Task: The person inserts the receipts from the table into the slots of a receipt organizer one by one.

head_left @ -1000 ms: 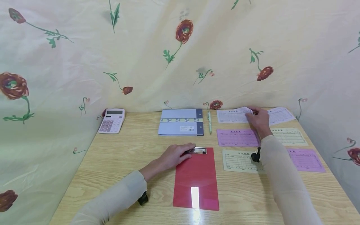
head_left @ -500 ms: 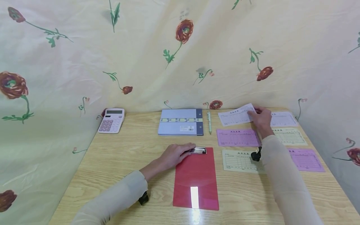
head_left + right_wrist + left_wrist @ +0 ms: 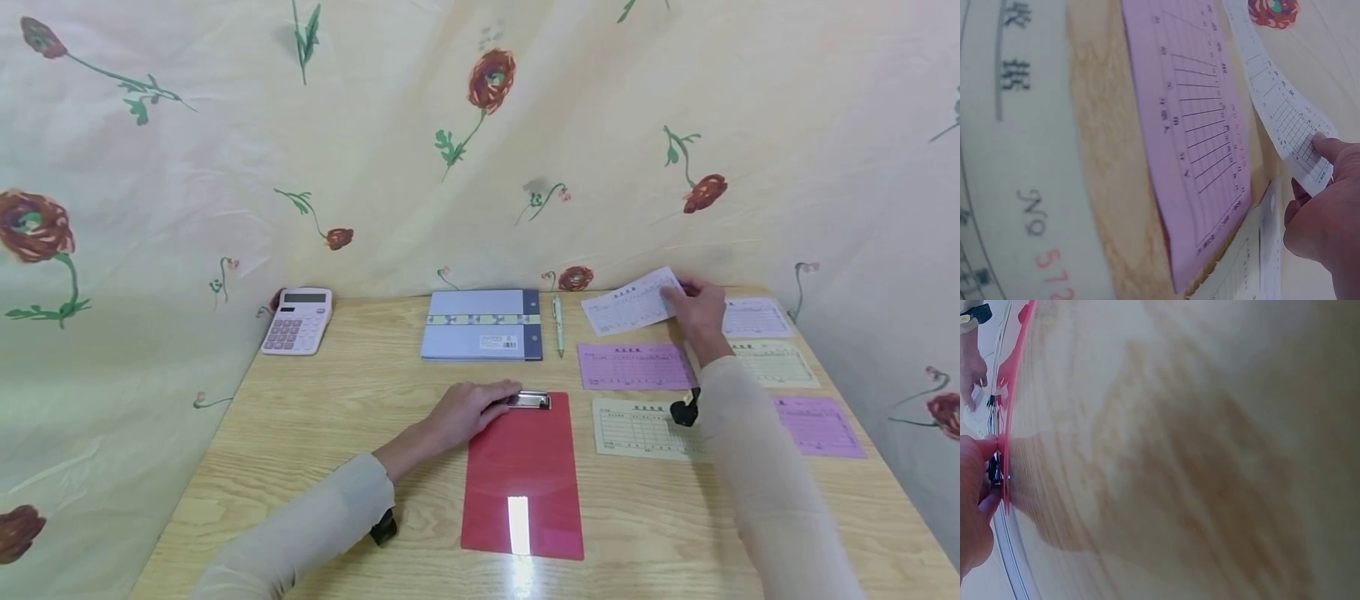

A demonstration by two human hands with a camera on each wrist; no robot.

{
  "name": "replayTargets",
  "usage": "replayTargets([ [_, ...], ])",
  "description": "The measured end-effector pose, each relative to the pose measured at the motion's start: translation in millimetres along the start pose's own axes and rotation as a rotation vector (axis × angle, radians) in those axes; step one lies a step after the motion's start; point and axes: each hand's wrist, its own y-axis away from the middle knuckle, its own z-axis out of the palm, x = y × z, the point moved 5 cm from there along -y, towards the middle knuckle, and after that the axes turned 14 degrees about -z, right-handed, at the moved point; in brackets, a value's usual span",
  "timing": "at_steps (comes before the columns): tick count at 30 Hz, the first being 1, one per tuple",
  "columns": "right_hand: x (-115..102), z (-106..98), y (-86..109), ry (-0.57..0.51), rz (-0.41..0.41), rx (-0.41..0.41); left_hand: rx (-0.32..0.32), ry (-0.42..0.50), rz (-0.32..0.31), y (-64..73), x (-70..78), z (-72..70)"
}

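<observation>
My left hand (image 3: 459, 417) is at the top of the red clipboard (image 3: 525, 467), which lies flat on the wooden table. Its fingers and thumb grip around the metal clip (image 3: 536, 400); the left wrist view shows the board (image 3: 1013, 381) edge-on beside that hand (image 3: 974, 500). At the back right, my right hand (image 3: 701, 321) pinches the right end of a white receipt slip (image 3: 626, 304) between thumb and fingers. The slip is tilted, its right end raised. In the right wrist view the thumb presses on the printed face of this slip (image 3: 1291, 125).
Other slips lie flat: purple (image 3: 633, 367), pale green (image 3: 637, 429), another white (image 3: 756, 317), pale yellow (image 3: 776, 364) and a second purple (image 3: 821, 427). A blue notebook (image 3: 480, 333), a pen (image 3: 558, 325) and a calculator (image 3: 298, 322) are along the back. Floral cloth (image 3: 405, 125) hangs behind.
My right hand has lifted the right end of the white slip, turning it upward and separating it from the white slip at the right. The left hand stays at the clip.
</observation>
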Motion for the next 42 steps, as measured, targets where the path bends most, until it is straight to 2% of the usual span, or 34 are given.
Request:
replayTargets([
  [9, -21.0, -7.7, -3.0, -0.01, -0.06, 0.013, -0.018, 0.023, -0.026, -4.4, -0.4, -3.4],
  [14, -31.5, -11.9, -5.7, -0.024, -0.07, 0.015, -0.015, 0.021, -0.014, -5.8, -0.5, -4.0],
  [17, -41.2, -13.5, -5.7, -0.067, -0.077, 0.01, -0.006, 0.022, 0.0, -6.7, -0.6, -4.5],
  [22, -61.3, -14.0, -2.7, -0.203, -0.107, -0.009, -0.004, 0.016, 0.003, -8.4, -0.9, -5.0],
  [28, -81.2, -14.4, 5.3, -0.48, -0.132, -0.029, -0.018, -0.028, 0.027, -9.5, 0.8, -5.5],
  [30, -86.6, -12.9, 10.1, -0.567, -0.122, -0.046, -0.022, -0.052, 0.041, -9.7, 1.6, -6.0],
  [34, -98.6, -6.9, 24.8, -0.649, -0.105, -0.117, -0.022, -0.081, 0.081, -10.4, 2.5, -7.7],
  [40, -109.4, 6.6, 50.2, -0.654, -0.082, -0.246, -0.049, -0.099, 0.134, -13.5, 2.0, -9.7],
  [42, -110.0, 11.5, 59.2, -0.619, -0.071, -0.291, -0.053, -0.115, 0.155, -14.7, 2.4, -10.2],
])
